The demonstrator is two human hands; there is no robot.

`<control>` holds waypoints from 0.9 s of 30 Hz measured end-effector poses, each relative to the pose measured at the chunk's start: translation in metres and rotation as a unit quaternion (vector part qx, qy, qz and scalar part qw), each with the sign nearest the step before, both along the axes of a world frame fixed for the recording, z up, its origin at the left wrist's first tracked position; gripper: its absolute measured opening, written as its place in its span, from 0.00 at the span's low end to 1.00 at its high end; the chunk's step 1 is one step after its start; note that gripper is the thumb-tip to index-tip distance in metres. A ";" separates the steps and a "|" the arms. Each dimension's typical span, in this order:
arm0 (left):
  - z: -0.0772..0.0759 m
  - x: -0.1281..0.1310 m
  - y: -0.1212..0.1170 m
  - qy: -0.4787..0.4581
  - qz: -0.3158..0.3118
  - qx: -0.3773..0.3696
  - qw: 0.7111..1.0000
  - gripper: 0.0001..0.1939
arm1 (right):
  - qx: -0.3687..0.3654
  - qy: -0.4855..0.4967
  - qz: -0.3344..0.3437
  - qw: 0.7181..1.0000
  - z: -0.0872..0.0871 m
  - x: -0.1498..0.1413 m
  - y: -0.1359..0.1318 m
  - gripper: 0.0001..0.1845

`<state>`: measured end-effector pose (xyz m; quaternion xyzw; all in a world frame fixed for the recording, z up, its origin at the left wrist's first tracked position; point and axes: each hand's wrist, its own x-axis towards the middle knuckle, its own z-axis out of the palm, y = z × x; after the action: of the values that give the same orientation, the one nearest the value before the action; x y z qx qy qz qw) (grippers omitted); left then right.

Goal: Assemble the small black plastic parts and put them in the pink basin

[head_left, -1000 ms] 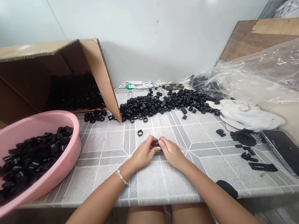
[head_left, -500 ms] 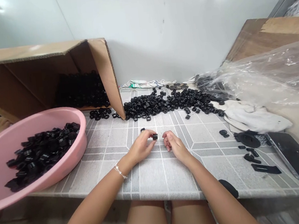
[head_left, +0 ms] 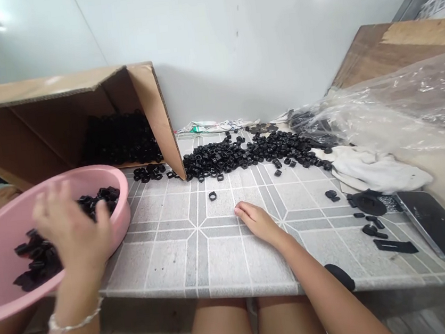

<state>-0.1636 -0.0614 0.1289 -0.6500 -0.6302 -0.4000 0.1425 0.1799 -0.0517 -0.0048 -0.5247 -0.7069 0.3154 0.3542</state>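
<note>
Logged from my remote station: left hand [head_left: 73,232], open with fingers spread, above black plastic hex pieces [head_left: 36,258] in a pink basin [head_left: 87,175]; right hand [head_left: 256,222], open and flat on the tiled counter [head_left: 200,255], near one loose black ring [head_left: 212,196].

Black hexagonal plastic rings [head_left: 36,265] lie loosely piled inside a pink basin [head_left: 122,221]
</note>
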 end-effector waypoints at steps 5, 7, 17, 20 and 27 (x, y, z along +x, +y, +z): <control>-0.057 0.127 0.018 0.141 -0.218 -0.159 0.952 0.22 | 0.027 0.026 -0.020 0.999 -0.009 0.004 0.005 0.12; -0.086 0.163 0.035 0.145 -0.200 -0.234 0.940 0.27 | 0.051 0.042 -0.058 0.996 -0.014 0.007 0.007 0.10; -0.136 0.178 0.070 0.020 -0.433 -0.225 0.873 0.18 | 0.040 0.136 -0.208 0.968 -0.004 0.041 0.053 0.14; -0.135 0.184 0.062 -0.010 -0.498 -0.231 0.836 0.22 | 0.138 -0.005 -0.332 0.933 -0.002 0.076 0.083 0.11; -0.133 0.191 0.060 -0.007 -0.430 -0.265 0.863 0.17 | 0.094 -0.095 -0.299 0.945 -0.014 0.095 0.102 0.09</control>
<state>0.0269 -0.0011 -0.0044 -0.8669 -0.3716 -0.2439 -0.2258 0.2752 0.0498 -0.0185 -0.7037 -0.5747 0.0757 0.4108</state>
